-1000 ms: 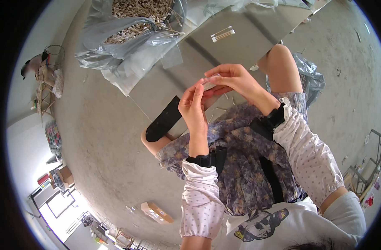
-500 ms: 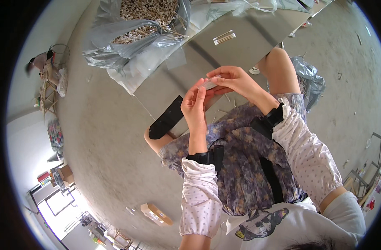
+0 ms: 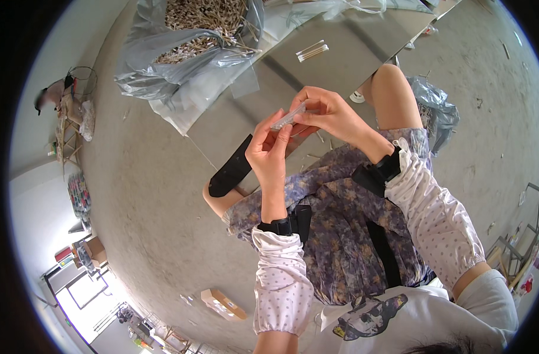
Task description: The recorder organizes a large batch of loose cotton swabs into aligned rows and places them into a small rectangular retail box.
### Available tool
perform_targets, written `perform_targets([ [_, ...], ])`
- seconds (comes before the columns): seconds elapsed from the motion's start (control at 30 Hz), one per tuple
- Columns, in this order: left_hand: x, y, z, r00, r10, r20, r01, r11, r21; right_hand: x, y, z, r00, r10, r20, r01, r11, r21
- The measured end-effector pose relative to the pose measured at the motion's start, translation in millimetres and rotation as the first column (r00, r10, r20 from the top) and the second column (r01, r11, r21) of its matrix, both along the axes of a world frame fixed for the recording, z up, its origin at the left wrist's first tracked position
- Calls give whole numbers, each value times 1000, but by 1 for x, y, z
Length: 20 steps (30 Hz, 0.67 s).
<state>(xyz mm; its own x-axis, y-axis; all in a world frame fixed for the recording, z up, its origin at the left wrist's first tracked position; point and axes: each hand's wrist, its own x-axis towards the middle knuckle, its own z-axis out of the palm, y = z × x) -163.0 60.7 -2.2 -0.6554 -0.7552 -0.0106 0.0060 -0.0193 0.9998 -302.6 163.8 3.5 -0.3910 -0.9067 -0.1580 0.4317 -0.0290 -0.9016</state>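
Observation:
Between my two hands, over the near edge of the grey table (image 3: 340,75), is a small clear plastic bag (image 3: 288,120). My left hand (image 3: 268,147) pinches its left end between thumb and fingers. At the other end, the thumb and curled fingers of my right hand (image 3: 327,117) grip it. Whether anything lies inside the bag is too small to tell. Beyond my hands, several cotton swabs (image 3: 312,52) lie side by side on the table. A large grey plastic bag (image 3: 141,62) full of loose cotton swabs (image 3: 207,20) stands open at the far left.
A clear plastic piece (image 3: 246,84) lies near the big bag. By my left knee is a black flat strip (image 3: 230,169). Another grey bag (image 3: 440,112) rests on the floor at right. A cardboard box (image 3: 222,305) sits behind on the left; another person (image 3: 54,97) is far left.
My left hand has shifted slightly left, and my right fingers have curled more around the small clear bag. The bag is now tilted more and shows more of itself.

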Motion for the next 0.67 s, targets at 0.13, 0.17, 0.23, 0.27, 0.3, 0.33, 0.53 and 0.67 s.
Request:
perform_targets([
  [0.13, 2, 0, 3, 1000, 7, -10, -8, 999, -43, 5, 0, -4, 1000, -16, -15, 16, 1000, -3],
  [0.17, 3, -1, 2, 1000, 8, -10, -8, 999, -42, 6, 0, -4, 1000, -22, 4, 22, 1000, -5],
  [0.23, 5, -3, 0, 998, 51, -24, -54, 985, -163, 12, -4, -4, 996, -71, -54, 70, 997, -28],
  [0.27, 5, -2, 2, 998, 50, -24, -53, 986, -160, 14, -5, -4, 986, -124, -110, 119, 992, -52],
  [0.3, 5, 0, 5, 998, 65, -2, -65, 989, -130, 14, -5, -3, 986, -125, -110, 120, 992, -49],
  [0.33, 6, 1, 6, 997, 80, 21, -77, 992, -99, 14, -4, -2, 983, -110, -148, 107, 994, -26],
  [0.53, 10, 3, -6, 992, 116, 49, -112, 990, -91, 16, -6, -10, 968, -75, -240, 93, 994, 64],
  [0.67, 10, 7, -7, 984, 179, 17, -175, 976, -133, 21, -9, -13, 966, -68, -251, 91, 992, 82],
])
